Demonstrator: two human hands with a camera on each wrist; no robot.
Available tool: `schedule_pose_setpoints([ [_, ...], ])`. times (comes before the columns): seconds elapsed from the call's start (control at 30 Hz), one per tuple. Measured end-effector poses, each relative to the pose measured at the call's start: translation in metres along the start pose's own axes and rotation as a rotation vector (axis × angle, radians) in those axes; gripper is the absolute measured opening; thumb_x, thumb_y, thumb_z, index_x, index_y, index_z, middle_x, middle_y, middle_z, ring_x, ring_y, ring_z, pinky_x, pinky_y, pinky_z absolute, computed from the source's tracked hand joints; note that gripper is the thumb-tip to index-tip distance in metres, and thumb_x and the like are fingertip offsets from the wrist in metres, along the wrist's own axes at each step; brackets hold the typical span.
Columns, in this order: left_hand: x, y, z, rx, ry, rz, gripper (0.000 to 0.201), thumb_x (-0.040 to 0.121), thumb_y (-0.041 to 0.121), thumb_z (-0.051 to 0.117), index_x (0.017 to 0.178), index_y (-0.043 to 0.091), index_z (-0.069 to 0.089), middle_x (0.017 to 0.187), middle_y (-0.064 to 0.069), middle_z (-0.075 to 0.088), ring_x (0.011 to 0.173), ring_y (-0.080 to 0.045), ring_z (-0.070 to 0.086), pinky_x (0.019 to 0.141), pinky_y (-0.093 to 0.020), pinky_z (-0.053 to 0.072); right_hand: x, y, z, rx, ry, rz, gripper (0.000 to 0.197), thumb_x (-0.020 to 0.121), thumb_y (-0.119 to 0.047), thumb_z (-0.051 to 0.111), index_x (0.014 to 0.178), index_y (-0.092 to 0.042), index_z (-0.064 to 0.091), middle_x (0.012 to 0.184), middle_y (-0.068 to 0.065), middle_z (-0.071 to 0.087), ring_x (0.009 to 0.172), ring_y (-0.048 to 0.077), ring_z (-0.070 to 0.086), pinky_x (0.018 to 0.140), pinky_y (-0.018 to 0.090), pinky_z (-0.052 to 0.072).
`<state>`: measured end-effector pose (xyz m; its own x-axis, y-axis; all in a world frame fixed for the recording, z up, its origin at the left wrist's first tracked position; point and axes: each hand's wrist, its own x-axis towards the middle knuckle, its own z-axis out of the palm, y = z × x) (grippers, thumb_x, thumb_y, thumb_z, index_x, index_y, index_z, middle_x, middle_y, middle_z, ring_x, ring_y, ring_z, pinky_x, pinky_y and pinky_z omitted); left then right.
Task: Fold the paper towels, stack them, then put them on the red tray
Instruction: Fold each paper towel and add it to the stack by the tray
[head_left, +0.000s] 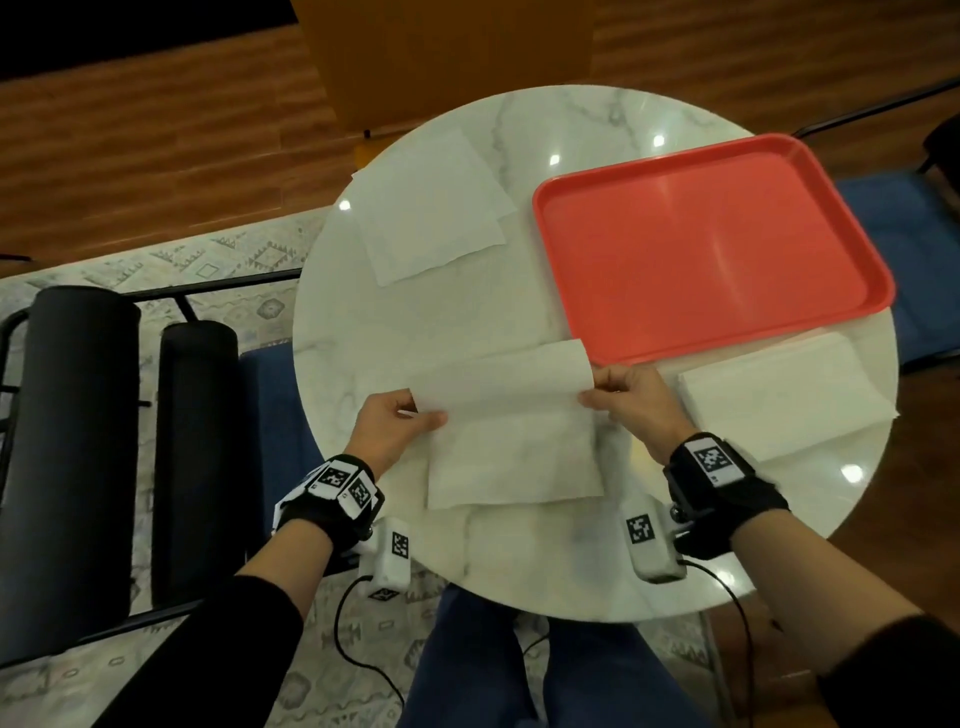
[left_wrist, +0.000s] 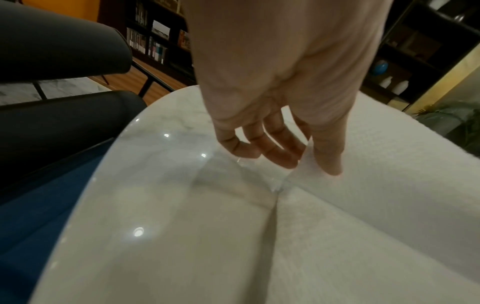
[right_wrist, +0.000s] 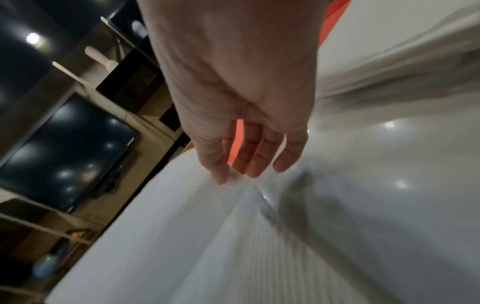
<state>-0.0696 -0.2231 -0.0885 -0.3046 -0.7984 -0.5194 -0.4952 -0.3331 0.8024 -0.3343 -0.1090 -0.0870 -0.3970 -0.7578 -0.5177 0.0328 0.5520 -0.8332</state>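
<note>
A white paper towel (head_left: 511, 431) lies near the table's front edge with its far half lifted and bent toward me. My left hand (head_left: 402, 423) pinches its left far corner, thumb on top (left_wrist: 328, 156). My right hand (head_left: 615, 397) pinches the right far corner (right_wrist: 223, 174). The towel's near half rests flat on the table. A stack of folded towels (head_left: 784, 397) sits to the right of my right hand. Unfolded towels (head_left: 426, 208) lie at the far left. The red tray (head_left: 711, 244) holds nothing and sits at the far right.
The round white marble table (head_left: 519, 561) carries everything. A black-cushioned chair (head_left: 104, 441) stands to the left and a blue seat (head_left: 924, 249) to the right beyond the tray. Cables hang from my wrist cameras near the table's front edge.
</note>
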Motion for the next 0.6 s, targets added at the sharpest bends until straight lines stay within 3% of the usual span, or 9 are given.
schedule_pose_setpoints([
  [0.1,0.003,-0.007,0.002,0.037,0.051,0.066,0.019,0.072,0.007,0.078,0.064,0.019,0.067,0.071,0.001,0.068,0.063,-0.011,0.06,0.066,-0.019,0.046,0.003,0.014,-0.001,-0.09,0.074,-0.033,0.007,0.078,-0.004,0.07,0.085,-0.007,0.071,0.081,0.009,0.07,0.072,0.018,0.058,0.068,0.031,0.048],
  [0.23,-0.001,-0.017,0.007,0.1,0.133,0.183,0.027,0.072,0.003,0.077,0.07,0.027,0.065,0.075,0.008,0.063,0.058,0.004,0.056,0.061,-0.005,0.041,-0.002,0.022,-0.004,-0.176,0.129,-0.131,0.016,0.078,-0.006,0.071,0.074,-0.021,0.07,0.074,-0.004,0.064,0.065,0.015,0.054,0.066,0.029,0.047],
  [0.3,-0.004,-0.023,0.007,0.153,0.148,0.244,0.025,0.074,0.0,0.075,0.069,0.022,0.065,0.076,0.01,0.059,0.061,0.006,0.055,0.06,-0.004,0.04,-0.008,0.025,-0.004,-0.203,0.147,-0.195,0.017,0.078,-0.003,0.072,0.075,-0.019,0.071,0.081,-0.002,0.061,0.066,0.014,0.053,0.066,0.022,0.045],
  [0.4,-0.006,-0.03,0.004,0.236,0.133,0.268,0.012,0.08,0.001,0.069,0.078,0.013,0.069,0.085,0.013,0.058,0.071,0.0,0.055,0.065,-0.004,0.04,-0.015,0.031,-0.005,-0.262,0.134,-0.258,0.01,0.077,0.006,0.069,0.077,-0.004,0.073,0.089,0.004,0.059,0.069,-0.003,0.053,0.066,0.007,0.04],
  [0.5,-0.01,-0.037,-0.002,0.342,0.1,0.332,0.017,0.084,-0.004,0.061,0.086,0.009,0.072,0.098,0.012,0.059,0.089,-0.003,0.057,0.078,-0.005,0.04,-0.018,0.037,-0.01,-0.287,0.132,-0.305,0.026,0.08,0.013,0.061,0.068,-0.009,0.068,0.096,0.007,0.059,0.077,-0.011,0.053,0.069,0.002,0.038],
  [0.53,-0.012,-0.038,-0.004,0.394,0.083,0.373,0.02,0.085,-0.006,0.059,0.087,0.009,0.073,0.102,0.01,0.06,0.093,-0.007,0.058,0.083,-0.011,0.043,-0.019,0.039,-0.012,-0.305,0.129,-0.314,0.031,0.081,0.014,0.059,0.068,-0.013,0.068,0.099,0.008,0.06,0.082,-0.008,0.054,0.071,0.001,0.038],
  [0.6,-0.015,-0.04,-0.008,0.502,0.041,0.442,0.031,0.086,-0.011,0.053,0.089,0.011,0.075,0.106,0.007,0.059,0.097,-0.011,0.058,0.087,-0.023,0.047,-0.019,0.044,-0.017,-0.379,0.108,-0.333,0.038,0.08,0.019,0.054,0.068,-0.014,0.069,0.106,0.008,0.062,0.089,0.011,0.058,0.075,0.003,0.039],
])
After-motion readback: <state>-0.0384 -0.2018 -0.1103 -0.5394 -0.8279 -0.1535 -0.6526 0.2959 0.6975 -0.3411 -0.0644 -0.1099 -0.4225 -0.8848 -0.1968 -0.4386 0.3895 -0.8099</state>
